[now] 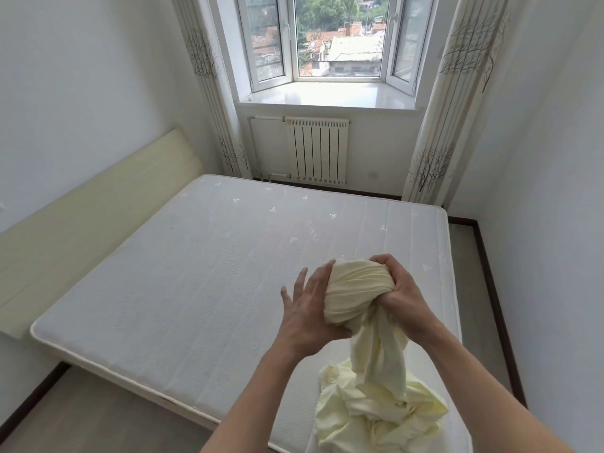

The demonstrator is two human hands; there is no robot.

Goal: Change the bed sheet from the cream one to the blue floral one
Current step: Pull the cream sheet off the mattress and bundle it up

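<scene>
The cream sheet (pixel 356 289) is off the bed and gathered into a tight bundle in front of me. My right hand (pixel 400 291) grips the bundle from the right, fingers curled over its top. My left hand (pixel 309 308) presses against the bundle's left side with fingers spread and mostly straight. The rest of the cream sheet hangs down in a twisted tail and piles on the near right corner of the bare white mattress (pixel 196 276). No blue floral sheet is in view.
A cream headboard (pixel 98 204) runs along the left wall. Beyond the bed are a white radiator (pixel 318 150), a bay window and patterned curtains (pixel 454 103). Narrow strips of floor lie to the right of the bed and at the near left.
</scene>
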